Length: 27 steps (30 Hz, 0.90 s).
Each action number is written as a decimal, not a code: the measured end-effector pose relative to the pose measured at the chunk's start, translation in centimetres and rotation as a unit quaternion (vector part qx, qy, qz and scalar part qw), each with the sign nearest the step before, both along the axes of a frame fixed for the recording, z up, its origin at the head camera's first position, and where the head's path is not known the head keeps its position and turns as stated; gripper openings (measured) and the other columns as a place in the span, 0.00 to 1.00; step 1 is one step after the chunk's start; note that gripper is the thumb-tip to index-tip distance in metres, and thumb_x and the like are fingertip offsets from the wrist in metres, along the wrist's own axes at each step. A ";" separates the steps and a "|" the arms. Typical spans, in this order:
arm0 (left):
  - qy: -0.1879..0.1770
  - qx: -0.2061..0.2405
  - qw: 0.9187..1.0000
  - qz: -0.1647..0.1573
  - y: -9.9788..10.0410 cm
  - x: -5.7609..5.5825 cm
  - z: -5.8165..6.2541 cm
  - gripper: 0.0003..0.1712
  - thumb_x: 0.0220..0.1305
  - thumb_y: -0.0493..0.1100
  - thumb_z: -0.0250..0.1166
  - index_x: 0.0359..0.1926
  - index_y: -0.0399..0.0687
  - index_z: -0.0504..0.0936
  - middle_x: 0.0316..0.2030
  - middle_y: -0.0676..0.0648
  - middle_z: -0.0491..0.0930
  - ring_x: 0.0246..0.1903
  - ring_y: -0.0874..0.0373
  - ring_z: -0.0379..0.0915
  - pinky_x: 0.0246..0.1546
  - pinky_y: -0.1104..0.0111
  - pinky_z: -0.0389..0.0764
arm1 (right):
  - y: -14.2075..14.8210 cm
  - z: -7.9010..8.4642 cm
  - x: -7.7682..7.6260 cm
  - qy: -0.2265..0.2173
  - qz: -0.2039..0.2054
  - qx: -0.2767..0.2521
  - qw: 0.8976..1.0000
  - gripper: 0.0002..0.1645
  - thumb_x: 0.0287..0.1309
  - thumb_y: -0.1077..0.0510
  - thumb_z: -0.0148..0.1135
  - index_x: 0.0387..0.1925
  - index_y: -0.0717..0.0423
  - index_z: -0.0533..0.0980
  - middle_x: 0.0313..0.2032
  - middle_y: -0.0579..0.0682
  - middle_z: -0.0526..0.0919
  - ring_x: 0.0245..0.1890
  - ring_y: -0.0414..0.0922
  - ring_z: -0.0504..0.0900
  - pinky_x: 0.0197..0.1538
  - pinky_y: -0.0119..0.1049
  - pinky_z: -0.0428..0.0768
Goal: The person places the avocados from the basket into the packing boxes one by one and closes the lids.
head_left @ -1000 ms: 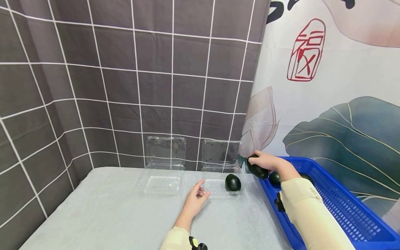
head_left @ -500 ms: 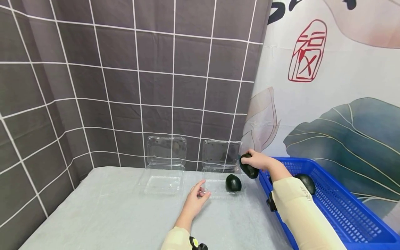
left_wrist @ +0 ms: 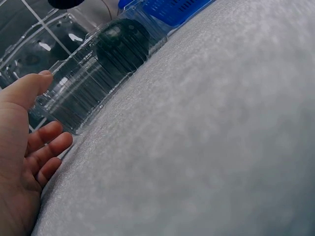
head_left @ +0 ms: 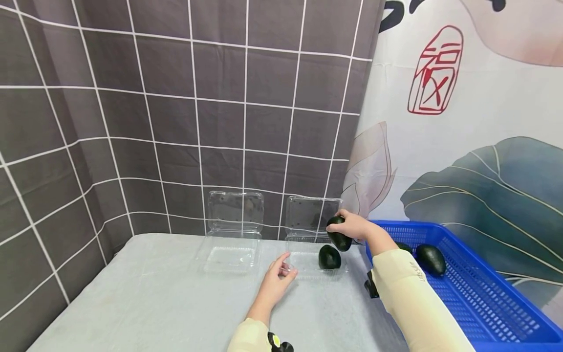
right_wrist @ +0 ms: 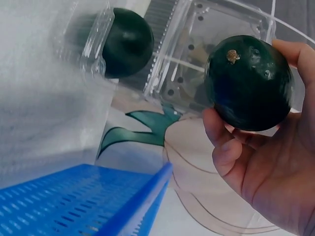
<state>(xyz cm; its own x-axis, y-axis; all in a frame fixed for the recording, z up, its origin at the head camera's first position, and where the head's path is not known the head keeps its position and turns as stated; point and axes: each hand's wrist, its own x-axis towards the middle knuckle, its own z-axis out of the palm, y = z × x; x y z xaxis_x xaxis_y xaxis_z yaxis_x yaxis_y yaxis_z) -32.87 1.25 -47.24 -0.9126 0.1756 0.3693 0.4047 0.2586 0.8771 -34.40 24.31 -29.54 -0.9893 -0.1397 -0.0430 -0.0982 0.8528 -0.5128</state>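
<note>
Two clear plastic clamshell containers stand on the table with their lids raised, a left one [head_left: 230, 259] and a right one [head_left: 303, 259]. One dark green avocado [head_left: 330, 257] lies in the right half of the right container. My right hand [head_left: 354, 227] grips a second avocado [right_wrist: 248, 83], its brown stem end showing in the right wrist view, over that container's back right part. At the front left corner of the same container, my left hand [head_left: 274, 283] pinches the plastic edge between thumb and fingers; the index finger is hidden in the left wrist view.
A blue plastic basket [head_left: 497, 298] stands at the right, with an avocado [head_left: 431, 259] inside and another [head_left: 403, 247] partly behind the right sleeve. A pale cloth covers the table [head_left: 145, 293]. Behind hang a grey checked curtain [head_left: 220, 122] and a printed white cloth [head_left: 387, 88].
My right hand has carried its avocado leftward from the basket's edge to over the right container, uncovering avocados in the basket. The left hand has stayed at the container's corner.
</note>
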 end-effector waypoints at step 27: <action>-0.002 0.004 1.000 -0.003 0.0 0.2 0.3 0.29 0.59 0.45 0.65 0.60 0.43 0.69 0.39 0.47 0.71 0.36 0.57 0.70 0.37 0.69 0.72 | -2.7 -1.2 -0.6 0.024 -0.008 0.016 1.000 0.38 0.51 0.41 0.62 0.55 0.62 0.66 0.39 0.60 0.76 0.37 0.51 0.76 0.38 0.44 0.77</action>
<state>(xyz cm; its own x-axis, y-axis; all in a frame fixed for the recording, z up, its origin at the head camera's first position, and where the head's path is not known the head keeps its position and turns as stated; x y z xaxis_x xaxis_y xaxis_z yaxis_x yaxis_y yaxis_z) -32.70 1.21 -46.97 -0.9132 0.1788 0.3663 0.4022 0.2494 0.8809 -35.03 21.59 -30.69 -0.9925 -0.1222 0.0005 -0.1075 0.8705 -0.4802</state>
